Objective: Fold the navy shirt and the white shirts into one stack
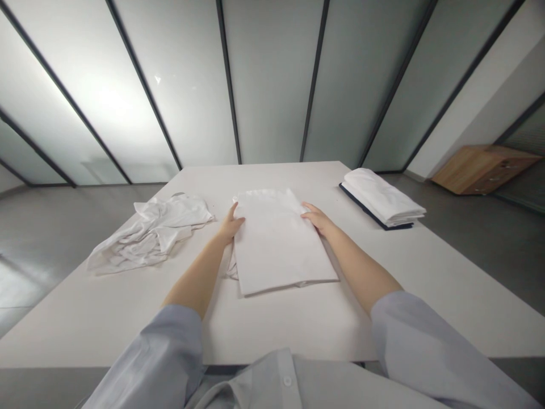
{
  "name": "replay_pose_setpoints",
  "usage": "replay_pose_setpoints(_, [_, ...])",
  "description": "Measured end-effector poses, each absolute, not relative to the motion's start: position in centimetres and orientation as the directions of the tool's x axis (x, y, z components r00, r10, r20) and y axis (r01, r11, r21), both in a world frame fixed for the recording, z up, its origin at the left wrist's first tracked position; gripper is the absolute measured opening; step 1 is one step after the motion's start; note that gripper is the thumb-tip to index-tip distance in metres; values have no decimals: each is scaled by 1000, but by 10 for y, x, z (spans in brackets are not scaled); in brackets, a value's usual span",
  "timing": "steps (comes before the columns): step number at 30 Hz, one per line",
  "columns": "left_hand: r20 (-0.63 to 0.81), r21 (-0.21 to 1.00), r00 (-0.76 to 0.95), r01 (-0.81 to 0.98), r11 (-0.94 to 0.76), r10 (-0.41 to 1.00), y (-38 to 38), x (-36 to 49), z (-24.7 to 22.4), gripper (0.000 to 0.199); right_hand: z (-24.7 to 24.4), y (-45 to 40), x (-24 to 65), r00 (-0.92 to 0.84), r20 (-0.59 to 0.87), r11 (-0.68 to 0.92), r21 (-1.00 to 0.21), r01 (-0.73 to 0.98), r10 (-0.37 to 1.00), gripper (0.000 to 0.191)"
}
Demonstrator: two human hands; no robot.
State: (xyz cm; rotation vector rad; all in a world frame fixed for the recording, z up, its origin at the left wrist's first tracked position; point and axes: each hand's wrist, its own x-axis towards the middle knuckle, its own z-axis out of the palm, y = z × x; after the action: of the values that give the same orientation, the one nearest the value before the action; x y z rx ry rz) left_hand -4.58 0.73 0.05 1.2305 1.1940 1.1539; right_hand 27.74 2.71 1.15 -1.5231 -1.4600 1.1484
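A folded white cloth garment (276, 244) lies flat in the middle of the table, with a small loose bit of fabric showing under its left side. My left hand (231, 224) rests on its upper left edge, and my right hand (318, 220) rests on its upper right edge. Neither hand visibly grips the cloth. To the left of my left hand lies a crumpled white garment (151, 233). Far to the right sits a neat stack of folded white garments (381, 199) on a dark navy folded item (366, 209).
The large white table (106, 309) spreads out in front of me, and its far edge runs near frosted glass panels (272, 85) with dark frames. A wooden low cabinet (481, 169) stands at the right on a grey floor (502, 250).
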Motion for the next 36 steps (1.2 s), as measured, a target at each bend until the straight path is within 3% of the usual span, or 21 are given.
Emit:
replay_pose_setpoints(6, [-137,979,131,-134,154,982,1,-48,8,60,21,15,283,-194,-199,-179,-977,116,961,68])
replay_pose_setpoints(11, [-187,975,234,-78,210,954,-3,-51,14,70,28,8,286,-285,-259,-250,-966,68,923,70])
replay_pose_setpoints(17, [-174,980,164,-69,187,971,-2,-54,14,74,30,7,286,-310,-255,-250,-967,54,916,69])
replay_pose_setpoints(20, [-208,976,191,-19,215,959,-2,-58,15,82,30,9,289,-338,-245,-219,-969,115,908,70])
replay_pose_setpoints(24, [-235,972,227,80,223,945,-1,-61,18,89,35,15,296,-358,-222,-90,-932,352,907,64])
replay_pose_setpoints(28, [-89,955,159,293,40,983,3,-60,27,69,49,19,301,-370,-130,101,-834,543,920,49])
replay_pose_setpoints(32, [76,795,232,574,-199,970,11,-63,52,42,71,21,309,-433,-95,237,-722,650,896,26])
replay_pose_setpoints(36, [257,450,377,768,-456,890,29,-66,89,29,94,33,315,-390,23,333,-566,754,921,16])
